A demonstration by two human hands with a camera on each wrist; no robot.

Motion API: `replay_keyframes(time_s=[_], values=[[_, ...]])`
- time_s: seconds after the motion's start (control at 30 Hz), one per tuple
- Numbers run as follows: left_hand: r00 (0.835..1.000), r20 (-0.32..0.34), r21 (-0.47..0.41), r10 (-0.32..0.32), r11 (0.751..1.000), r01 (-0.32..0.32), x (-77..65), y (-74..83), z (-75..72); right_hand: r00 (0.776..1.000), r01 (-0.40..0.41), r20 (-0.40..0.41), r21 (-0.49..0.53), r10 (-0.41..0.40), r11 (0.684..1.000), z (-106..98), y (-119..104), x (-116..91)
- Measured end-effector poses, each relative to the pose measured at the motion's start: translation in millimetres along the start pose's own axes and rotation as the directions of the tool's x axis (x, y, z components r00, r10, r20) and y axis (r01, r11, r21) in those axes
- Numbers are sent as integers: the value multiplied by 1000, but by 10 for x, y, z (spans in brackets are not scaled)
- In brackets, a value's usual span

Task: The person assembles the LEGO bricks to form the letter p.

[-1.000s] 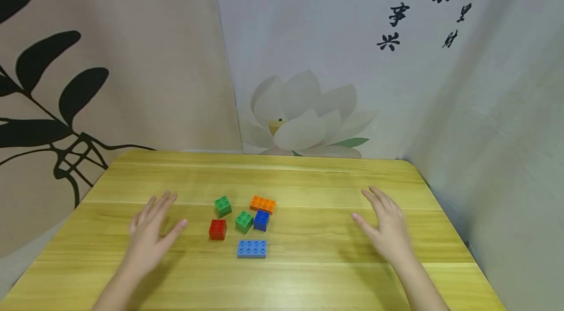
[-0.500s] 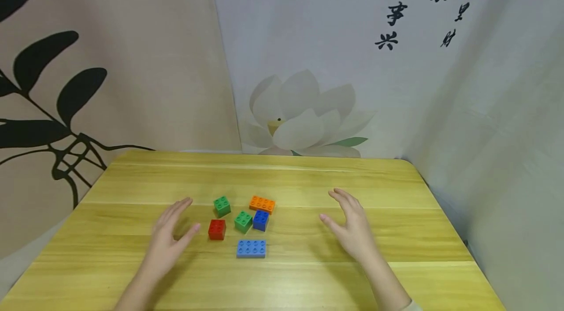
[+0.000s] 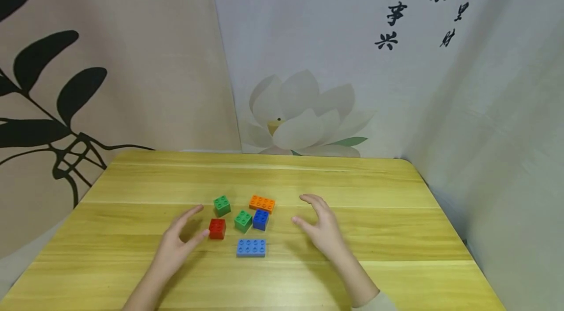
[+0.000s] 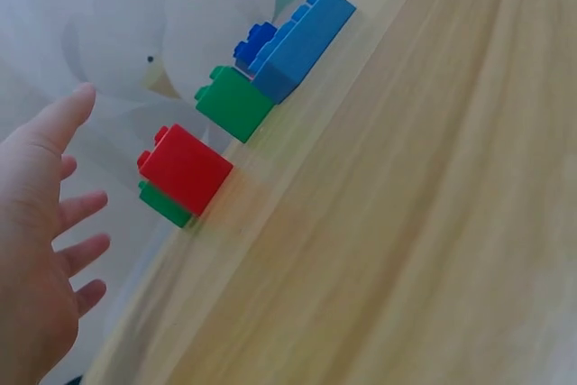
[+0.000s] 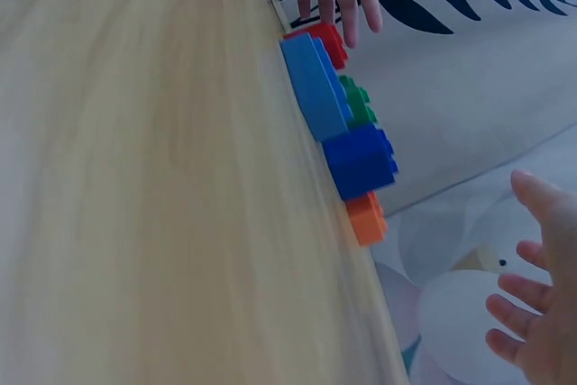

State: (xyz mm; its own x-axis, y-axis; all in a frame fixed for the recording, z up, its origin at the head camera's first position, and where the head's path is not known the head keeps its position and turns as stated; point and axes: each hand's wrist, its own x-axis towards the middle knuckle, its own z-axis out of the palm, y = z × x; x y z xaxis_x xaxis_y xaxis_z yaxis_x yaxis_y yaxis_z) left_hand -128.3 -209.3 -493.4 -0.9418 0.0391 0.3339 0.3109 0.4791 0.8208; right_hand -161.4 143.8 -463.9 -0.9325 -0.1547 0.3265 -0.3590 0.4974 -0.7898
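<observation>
My left hand (image 3: 177, 241) hovers just left of the red brick (image 3: 217, 228), thumb and fingers spread apart and holding nothing. On the other side, my right hand (image 3: 325, 230) is held in the air to the right of the bricks, fingers loosely bent, nothing in it. Between the hands lie two green bricks, one behind the red (image 3: 222, 206) and one in the middle (image 3: 243, 221). A dark blue brick (image 3: 261, 220) stands beside the middle green one. Behind it is a longer orange brick (image 3: 262, 203). Nearest the front lies a long light blue brick (image 3: 251, 248).
The bricks sit on a wooden table (image 3: 423, 272) with a rounded far right corner. A pale curtain (image 3: 308, 46) with a printed lotus, dark leaves and characters hangs behind the table and along its right side.
Both hands have moved inward toward the bricks, the left hand rightward and the right hand leftward. The bricks stay where they were on the table.
</observation>
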Motion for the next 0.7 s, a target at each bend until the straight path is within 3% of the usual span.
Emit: replay_keyframes(time_s=[0.3, 0.53, 0.7], values=[[999, 35, -18, -29, 999, 30, 2, -56, 33, 998, -51, 52, 102, 46, 994, 239, -2, 47], [998, 53, -53, -18, 998, 21, -1, -96, 63, 992, -89, 108, 177, 71, 980, 377, 8, 78], [994, 92, -71, -53, 996, 59, -4, -116, 69, 984, -124, 149, 190, 96, 974, 467, 22, 85]])
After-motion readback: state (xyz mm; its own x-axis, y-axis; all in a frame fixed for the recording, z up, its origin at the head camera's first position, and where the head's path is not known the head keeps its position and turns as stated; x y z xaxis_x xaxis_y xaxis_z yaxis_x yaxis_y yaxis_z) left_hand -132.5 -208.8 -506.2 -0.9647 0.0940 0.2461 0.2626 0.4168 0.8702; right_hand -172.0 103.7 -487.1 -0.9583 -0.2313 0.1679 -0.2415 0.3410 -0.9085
